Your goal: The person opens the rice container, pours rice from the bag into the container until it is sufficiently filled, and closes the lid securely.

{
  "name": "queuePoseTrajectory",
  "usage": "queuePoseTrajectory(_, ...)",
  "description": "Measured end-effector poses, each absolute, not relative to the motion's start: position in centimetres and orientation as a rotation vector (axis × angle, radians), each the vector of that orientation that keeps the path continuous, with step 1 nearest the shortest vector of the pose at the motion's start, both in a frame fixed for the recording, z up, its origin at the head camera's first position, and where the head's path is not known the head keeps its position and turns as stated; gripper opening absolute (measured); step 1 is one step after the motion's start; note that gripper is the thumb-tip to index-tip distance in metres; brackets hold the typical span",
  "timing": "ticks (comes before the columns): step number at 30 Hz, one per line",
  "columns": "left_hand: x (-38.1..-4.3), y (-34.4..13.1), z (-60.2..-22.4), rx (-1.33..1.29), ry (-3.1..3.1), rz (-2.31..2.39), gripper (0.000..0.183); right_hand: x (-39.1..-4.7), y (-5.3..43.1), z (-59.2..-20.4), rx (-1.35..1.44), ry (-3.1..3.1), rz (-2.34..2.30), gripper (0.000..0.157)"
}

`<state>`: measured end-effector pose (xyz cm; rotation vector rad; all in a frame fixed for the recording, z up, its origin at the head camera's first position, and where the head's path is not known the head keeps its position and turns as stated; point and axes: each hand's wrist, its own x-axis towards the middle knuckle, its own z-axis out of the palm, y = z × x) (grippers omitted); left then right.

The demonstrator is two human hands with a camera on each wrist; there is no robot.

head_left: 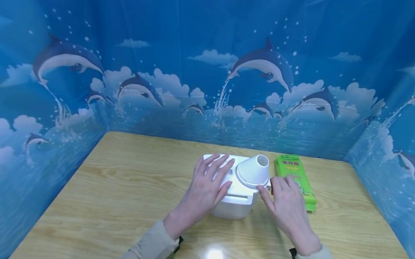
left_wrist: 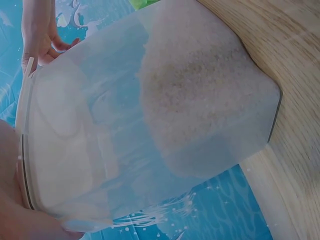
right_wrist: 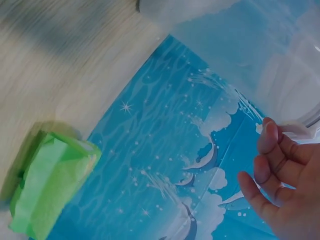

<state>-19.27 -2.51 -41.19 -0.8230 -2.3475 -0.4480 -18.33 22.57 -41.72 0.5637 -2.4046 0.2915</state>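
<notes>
A translucent storage container stands on the table, with pale grains like rice heaped in its lower part. On top is a white lid, and a white hollow cone-shaped piece sits at its right side. My left hand rests on the lid's left part, its fingers extended and its thumb near the front edge. At the right edge, beside the cone's base, my right hand pinches the lid's rim. Its fingers bend beneath a small tab there; the thumb is hidden in the right wrist view.
A green package lies just behind and right of the container, close to my right hand. The wooden table is bounded at the back and sides by a blue dolphin-print curtain.
</notes>
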Motion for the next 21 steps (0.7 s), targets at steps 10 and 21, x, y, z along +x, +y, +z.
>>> queuePoseTrajectory(10,-19.28,-2.40,-41.25,-0.818,-2.345,-0.454,0.050,-18.14,22.23,-41.72,0.542,-2.495,0.392,0.044)
queuePoseTrajectory(21,-19.23,-2.61,-41.07,-0.830,-2.358,-0.440,0.052,-17.78,22.29,-40.97,0.501,-2.599,0.429,0.038)
